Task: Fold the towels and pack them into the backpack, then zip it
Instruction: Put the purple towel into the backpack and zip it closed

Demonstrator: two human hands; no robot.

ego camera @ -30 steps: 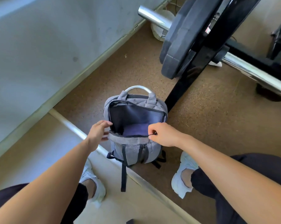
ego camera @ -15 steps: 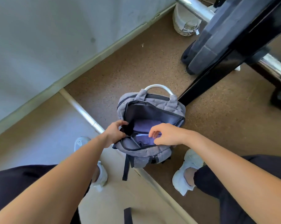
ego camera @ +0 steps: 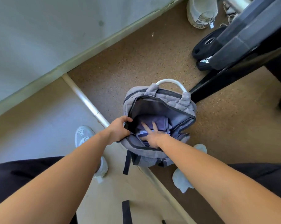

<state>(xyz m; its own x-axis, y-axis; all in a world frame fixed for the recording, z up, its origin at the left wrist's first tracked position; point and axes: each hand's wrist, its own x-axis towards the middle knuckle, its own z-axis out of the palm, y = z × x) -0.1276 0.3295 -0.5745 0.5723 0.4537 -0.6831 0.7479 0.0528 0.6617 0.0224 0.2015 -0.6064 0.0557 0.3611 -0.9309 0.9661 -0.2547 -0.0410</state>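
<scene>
**Backpack held open, a flat hand on the towels inside**

We looked down on a grey-blue wall (ego camera: 39, 29) that filled the upper left, with a pale skirting along its foot. Below it ran a brown speckled floor (ego camera: 136, 62), and nearer us a pale mat (ego camera: 31, 126), the two parted by a metal strip (ego camera: 86, 102) that ran slantwise.

At the upper right stood a black rack upright (ego camera: 225, 80) with a large dark weight plate (ego camera: 249, 34) above it. Smaller black plates (ego camera: 206, 46) lay on the floor beside its foot, and a white sack (ego camera: 201, 13) sat near the wall.

The person's dark trousers (ego camera: 15, 175) showed at both lower edges, and both bare forearms reached forward to the middle.

The grey backpack (ego camera: 176, 101) stood on the brown floor just beside the foot of the upright, its lower end at the metal strip, between a pale left shoe (ego camera: 83, 135) and a pale right shoe (ego camera: 181, 181). Its main compartment was unzipped and gaped wide. Its white handle (ego camera: 172, 81) arched up at the far side, and a dark strap (ego camera: 126, 160) hung from its near end.

Inside lay the folded purple-blue towels (ego camera: 155, 123), low in the compartment.

The left hand (ego camera: 120, 128) gripped the left edge of the opening, fingers curled over the rim. The right hand (ego camera: 154, 136) was inside the bag, its fingers (ego camera: 155, 126) straight and spread apart, pressed flat on the towels and holding nothing.

A short black strip (ego camera: 126, 210) lay on the mat at the bottom edge.
</scene>
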